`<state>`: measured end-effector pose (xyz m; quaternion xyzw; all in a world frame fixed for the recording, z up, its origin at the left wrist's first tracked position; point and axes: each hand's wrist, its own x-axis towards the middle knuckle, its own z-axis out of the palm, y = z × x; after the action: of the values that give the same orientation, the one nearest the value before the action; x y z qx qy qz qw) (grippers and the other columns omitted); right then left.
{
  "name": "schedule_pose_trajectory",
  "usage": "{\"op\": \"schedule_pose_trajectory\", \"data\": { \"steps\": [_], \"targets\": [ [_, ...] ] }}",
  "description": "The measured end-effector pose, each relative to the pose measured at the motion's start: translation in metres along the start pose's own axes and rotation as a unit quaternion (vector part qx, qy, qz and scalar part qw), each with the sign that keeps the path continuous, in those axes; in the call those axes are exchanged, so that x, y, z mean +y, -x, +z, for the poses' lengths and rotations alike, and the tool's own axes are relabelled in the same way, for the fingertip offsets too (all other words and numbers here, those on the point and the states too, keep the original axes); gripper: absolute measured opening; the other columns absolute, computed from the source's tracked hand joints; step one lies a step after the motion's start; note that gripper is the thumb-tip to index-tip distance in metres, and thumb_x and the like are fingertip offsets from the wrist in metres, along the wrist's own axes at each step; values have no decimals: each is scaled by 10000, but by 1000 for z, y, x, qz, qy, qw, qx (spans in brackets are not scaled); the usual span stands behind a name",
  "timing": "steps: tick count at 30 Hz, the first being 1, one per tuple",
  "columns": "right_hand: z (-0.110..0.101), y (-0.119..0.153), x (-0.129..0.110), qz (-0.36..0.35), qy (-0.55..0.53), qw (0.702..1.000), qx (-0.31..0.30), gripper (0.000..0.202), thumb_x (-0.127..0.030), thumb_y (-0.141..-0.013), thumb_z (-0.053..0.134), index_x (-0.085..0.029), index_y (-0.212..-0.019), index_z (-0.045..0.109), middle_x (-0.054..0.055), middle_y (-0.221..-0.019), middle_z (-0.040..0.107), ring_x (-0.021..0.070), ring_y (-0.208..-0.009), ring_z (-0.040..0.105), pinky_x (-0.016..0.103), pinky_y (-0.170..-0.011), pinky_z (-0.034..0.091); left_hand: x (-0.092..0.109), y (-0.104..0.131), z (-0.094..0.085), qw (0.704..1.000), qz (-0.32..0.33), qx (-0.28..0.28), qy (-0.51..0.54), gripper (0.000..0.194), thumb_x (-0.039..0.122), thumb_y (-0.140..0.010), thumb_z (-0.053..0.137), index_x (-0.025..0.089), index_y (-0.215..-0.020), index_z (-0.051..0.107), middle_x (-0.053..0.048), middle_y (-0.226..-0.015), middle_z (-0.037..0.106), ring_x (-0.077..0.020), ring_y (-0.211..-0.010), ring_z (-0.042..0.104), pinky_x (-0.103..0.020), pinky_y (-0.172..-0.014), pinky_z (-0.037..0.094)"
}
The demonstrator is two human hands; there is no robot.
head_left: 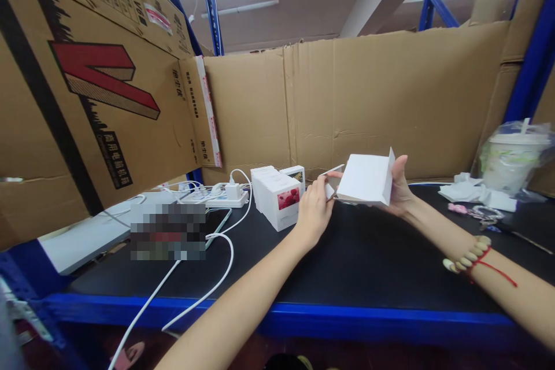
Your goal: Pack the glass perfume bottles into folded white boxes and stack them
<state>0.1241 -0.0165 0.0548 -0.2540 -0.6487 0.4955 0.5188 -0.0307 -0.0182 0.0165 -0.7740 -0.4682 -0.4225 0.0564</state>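
Note:
A white paper box [364, 176] is held above the black tabletop, with a flap standing up at its right end. My right hand [399, 188] supports it from the right; the thumb points up behind the flap and the other fingers are hidden behind the box. At the left end, my left hand [315, 208] has its fingers bent around small white flaps of the same box. Its fingertips are partly hidden. Just left of that hand stands a row of white boxes [271, 193], the front one bearing a red picture.
A white power strip [217, 198] with plugs and cables lies left, near a phone-like device [218, 224] and a blurred patch. Right are crumpled tissues [477, 193], a bagged cup [514, 159] and a keyring [485, 214]. Cardboard walls [390, 92] enclose the blue-edged shelf [347, 324].

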Motion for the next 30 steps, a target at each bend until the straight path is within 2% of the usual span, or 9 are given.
{"op": "schedule_pose_trajectory", "data": {
  "steps": [4,7,11,16,20,24,30],
  "targets": [
    [-8,-5,2,3,-2,997,74,780,-809,-538,417,-202,-1013,536,133,-925,670,270,-800,637,290,-393,483,1,-2,-4,998,-16,-34,-49,257,225,-803,497,187,-1038,403,-56,-992,565,-177,-914,564,-284,-718,466],
    [-13,-9,6,16,6,993,117,690,-766,-545,472,-220,-964,529,114,-924,673,273,-800,637,291,-370,480,2,-3,-5,996,-8,-38,-76,261,244,-802,509,192,-1035,405,-47,-989,562,-175,-921,567,-270,-699,467],
    [-14,-12,11,5,37,985,170,606,-726,-552,501,-235,-906,496,97,-959,664,288,-866,620,361,-469,538,2,-3,-3,995,7,-35,-90,241,249,-799,519,188,-1007,413,-37,-933,571,-172,-898,576,-261,-688,463],
    [-11,-14,17,-29,102,961,256,653,-631,-435,658,-270,-915,401,66,-1006,635,291,-875,604,380,-479,540,2,-2,2,994,42,-28,-92,243,253,-772,543,196,-977,426,-24,-908,580,-172,-881,576,-261,-692,468],
    [-9,-14,24,-103,140,949,263,632,-549,-438,709,-279,-904,377,32,-950,624,249,-892,583,405,-646,539,4,0,3,994,65,-11,-83,276,248,-765,535,212,-1014,421,-17,-948,581,-162,-887,568,-259,-705,471],
    [-6,-16,28,-167,160,937,262,573,-507,-466,721,-279,-869,382,11,-889,607,221,-872,575,426,-783,489,6,1,2,996,58,-18,-71,329,275,-769,534,217,-1067,406,-23,-988,580,-167,-908,563,-256,-682,473],
    [-1,-16,33,-140,172,934,281,588,-570,-433,704,-260,-839,411,31,-876,579,238,-900,556,442,-860,440,7,2,3,998,41,-26,-49,354,304,-788,518,224,-1105,386,-26,-1038,569,-172,-938,564,-248,-650,470]
  ]
}}
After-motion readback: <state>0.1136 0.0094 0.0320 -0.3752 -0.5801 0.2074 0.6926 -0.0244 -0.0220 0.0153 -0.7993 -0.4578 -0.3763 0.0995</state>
